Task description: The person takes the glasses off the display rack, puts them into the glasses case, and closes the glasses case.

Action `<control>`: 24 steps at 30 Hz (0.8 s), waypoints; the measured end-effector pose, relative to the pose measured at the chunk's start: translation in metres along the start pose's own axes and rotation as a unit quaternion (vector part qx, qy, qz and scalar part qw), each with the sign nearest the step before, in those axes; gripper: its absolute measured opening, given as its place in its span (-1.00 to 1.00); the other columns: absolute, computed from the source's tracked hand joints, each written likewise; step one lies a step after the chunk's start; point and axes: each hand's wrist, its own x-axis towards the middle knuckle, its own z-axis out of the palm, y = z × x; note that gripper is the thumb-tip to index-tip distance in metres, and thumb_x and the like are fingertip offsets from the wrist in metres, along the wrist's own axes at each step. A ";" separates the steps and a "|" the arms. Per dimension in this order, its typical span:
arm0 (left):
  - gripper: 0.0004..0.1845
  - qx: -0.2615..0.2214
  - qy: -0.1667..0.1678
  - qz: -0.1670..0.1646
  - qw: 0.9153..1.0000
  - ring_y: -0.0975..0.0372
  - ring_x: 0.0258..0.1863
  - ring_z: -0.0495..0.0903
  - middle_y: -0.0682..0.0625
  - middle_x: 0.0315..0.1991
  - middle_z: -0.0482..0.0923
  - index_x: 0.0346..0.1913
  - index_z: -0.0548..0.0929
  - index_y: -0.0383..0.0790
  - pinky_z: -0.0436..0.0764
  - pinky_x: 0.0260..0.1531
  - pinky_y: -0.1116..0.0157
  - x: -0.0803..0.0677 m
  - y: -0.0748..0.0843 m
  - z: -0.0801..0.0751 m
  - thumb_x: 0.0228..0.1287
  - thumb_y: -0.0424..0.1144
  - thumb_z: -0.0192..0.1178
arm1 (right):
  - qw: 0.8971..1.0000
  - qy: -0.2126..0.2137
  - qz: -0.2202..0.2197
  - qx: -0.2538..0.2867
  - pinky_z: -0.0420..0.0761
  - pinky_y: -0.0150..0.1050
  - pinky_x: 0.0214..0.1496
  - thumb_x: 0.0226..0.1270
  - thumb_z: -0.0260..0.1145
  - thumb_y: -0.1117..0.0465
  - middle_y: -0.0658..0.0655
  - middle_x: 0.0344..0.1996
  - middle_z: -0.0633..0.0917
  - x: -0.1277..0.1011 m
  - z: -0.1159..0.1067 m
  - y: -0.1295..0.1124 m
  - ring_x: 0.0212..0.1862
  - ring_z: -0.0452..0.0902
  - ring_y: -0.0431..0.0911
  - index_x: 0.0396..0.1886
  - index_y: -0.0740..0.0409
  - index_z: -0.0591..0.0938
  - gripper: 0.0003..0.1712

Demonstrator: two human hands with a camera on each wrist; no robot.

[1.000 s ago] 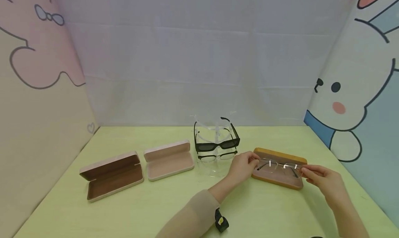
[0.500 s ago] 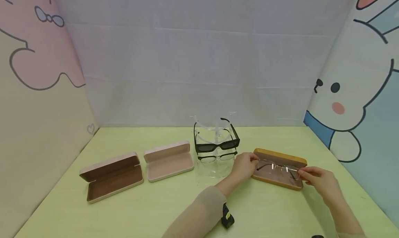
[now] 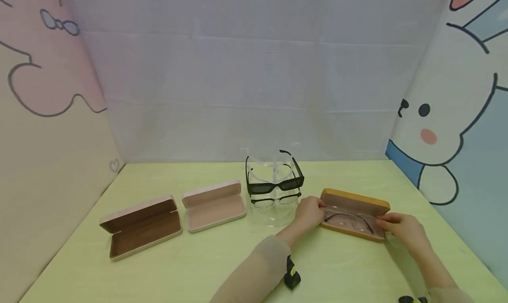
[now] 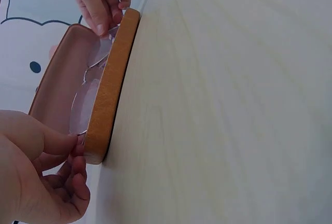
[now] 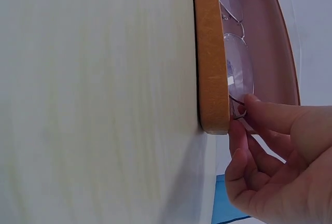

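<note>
An open tan glasses case (image 3: 354, 201) lies on the yellow-green table (image 3: 222, 259) at the right. Thin rimless glasses (image 3: 349, 218) rest folded in its tray (image 4: 85, 99) (image 5: 238, 66). My left hand (image 3: 311, 212) pinches the glasses' left end at the case's left rim (image 4: 96, 146). My right hand (image 3: 398, 228) pinches the right end at the case's right rim (image 5: 215, 120). Both hands' fingers are curled on the frame's ends.
A clear stand (image 3: 274, 192) with black sunglasses (image 3: 275, 184) and a thinner pair (image 3: 275, 200) stands just left of my left hand. Two open pinkish cases (image 3: 214, 204) (image 3: 140, 226) lie further left. Cartoon-printed walls close in the table's sides and back.
Both hands have lowered the rimless glasses from above the tan case down into its tray. The head view shifted slightly.
</note>
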 end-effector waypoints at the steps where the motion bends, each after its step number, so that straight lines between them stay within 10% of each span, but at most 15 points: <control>1: -0.87 0.011 0.003 -0.003 1.000 0.38 -0.43 0.58 0.16 -0.36 0.67 -0.32 0.74 -0.07 0.47 -0.52 0.48 0.000 0.000 0.000 0.15 -0.26 0.18 | 1.000 0.004 -0.006 -0.007 0.40 -0.22 -0.33 0.18 0.25 -0.02 0.26 -0.27 0.67 0.000 0.001 0.000 -0.28 0.52 0.01 -0.23 0.32 0.66 -0.55; 11: -0.67 0.076 0.019 -0.025 0.997 0.34 -0.73 0.19 0.16 -0.73 0.25 -0.80 0.43 -0.10 0.18 -0.76 0.42 -0.003 0.009 0.007 0.06 -0.32 0.18 | 0.999 0.010 -0.014 -0.030 0.42 -0.05 -0.25 0.19 0.23 0.07 0.33 -0.21 0.65 0.002 0.004 -0.002 -0.11 0.49 0.27 -0.29 0.29 0.68 -0.66; 24: -0.87 0.056 0.051 -0.028 0.997 0.37 -0.51 0.41 0.16 -0.49 0.48 -0.55 0.70 -0.08 0.38 -0.53 0.44 0.000 0.001 0.005 0.09 -0.21 0.23 | 0.999 -0.001 0.002 -0.043 0.46 -0.01 -0.24 0.17 0.25 0.03 0.36 -0.22 0.65 0.003 0.005 -0.005 -0.12 0.49 0.32 -0.27 0.32 0.68 -0.61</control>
